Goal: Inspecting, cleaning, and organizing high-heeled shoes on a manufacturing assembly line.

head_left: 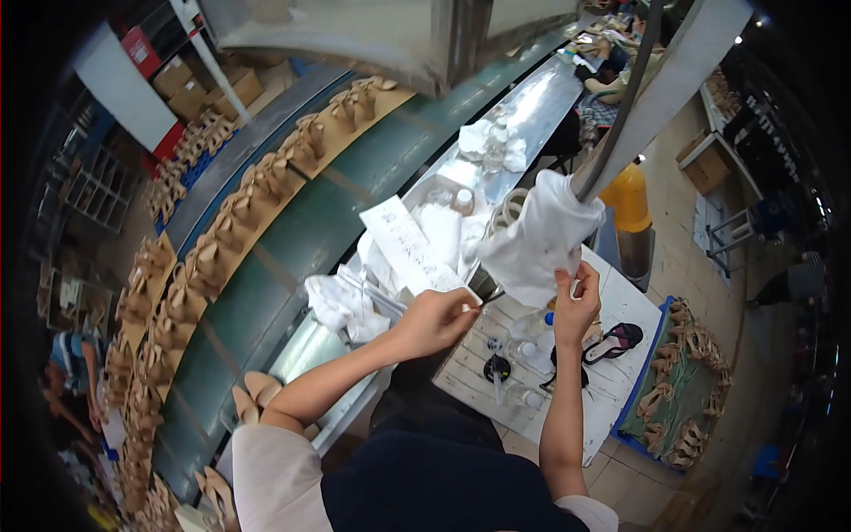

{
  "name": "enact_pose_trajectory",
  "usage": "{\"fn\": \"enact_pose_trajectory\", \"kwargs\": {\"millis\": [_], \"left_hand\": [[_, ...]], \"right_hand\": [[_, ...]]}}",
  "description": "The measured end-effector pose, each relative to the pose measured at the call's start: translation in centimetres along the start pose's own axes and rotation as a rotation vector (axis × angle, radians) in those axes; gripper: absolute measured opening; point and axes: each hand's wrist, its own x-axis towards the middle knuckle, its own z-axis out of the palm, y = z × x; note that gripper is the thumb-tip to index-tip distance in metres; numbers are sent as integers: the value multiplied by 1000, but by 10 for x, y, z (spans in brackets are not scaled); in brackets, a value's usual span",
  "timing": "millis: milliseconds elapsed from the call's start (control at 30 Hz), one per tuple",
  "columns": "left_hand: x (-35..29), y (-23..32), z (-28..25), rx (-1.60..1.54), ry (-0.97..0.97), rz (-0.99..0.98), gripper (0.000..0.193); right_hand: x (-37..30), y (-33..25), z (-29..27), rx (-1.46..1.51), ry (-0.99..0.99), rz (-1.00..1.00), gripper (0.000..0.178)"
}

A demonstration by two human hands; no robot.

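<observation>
My left hand (436, 323) is closed in a pinch beside the lower end of a sheet of paper with writing (403, 244). What its fingertips hold is too small to make out; a thin dark piece shows just past them. A white cloth (539, 244) is wrapped around a slanting post in front of me. At its lower right edge my right hand (577, 301) has its fingers bent together, and I cannot tell whether they grip the cloth or something smaller. Below, a black sandal (613, 342) lies on a white worktable (470, 377), near several clear bottles (523, 353).
On the left, a green conveyor (257, 306) carries rows of tan shoes (208, 266). The slanting post (669, 97) rises at the right. White rags (341, 306) lie beside the paper. A blue-edged tray (643, 403) of shoes stands at the right. Other people sit farther along.
</observation>
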Motion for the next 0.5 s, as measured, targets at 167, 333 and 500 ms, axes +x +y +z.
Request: {"fn": "enact_pose_trajectory", "kwargs": {"millis": [167, 333, 500], "left_hand": [[-70, -27, 33, -247, 146, -330, 8], [-114, -6, 77, -141, 213, -236, 8], [-182, 6, 86, -49, 305, -368, 12]], "right_hand": [[-42, 18, -16, 57, -155, 123, 28], [-83, 18, -33, 53, -421, 79, 20], [-153, 14, -21, 125, -833, 12, 15]]}}
